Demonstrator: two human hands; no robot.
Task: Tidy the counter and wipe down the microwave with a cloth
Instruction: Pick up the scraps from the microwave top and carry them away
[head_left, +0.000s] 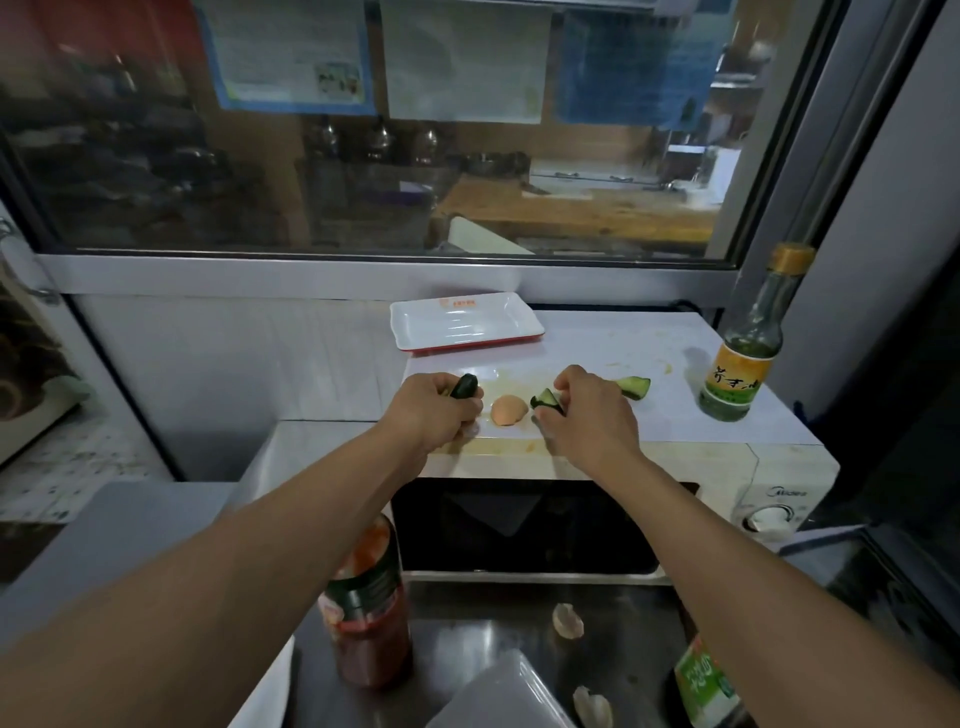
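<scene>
On top of the microwave (597, 457), my left hand (434, 410) has its fingers curled round a dark cucumber piece (464, 386). An eggshell half (509, 410) lies between my hands. My right hand (587, 410) pinches a second cucumber piece (546, 401); a third (635, 387) lies just beyond, the oil bottle (748, 348) far right.

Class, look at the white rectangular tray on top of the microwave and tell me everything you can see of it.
The white tray is a shallow rectangular dish with rounded corners, a raised rim and a red underside edge. It looks like glossy plastic or melamine, with a small orange mark printed near its far rim. It lies flat and empty at the back left of the microwave top, its left end reaching past the microwave's edge. Neither hand touches it.
</scene>
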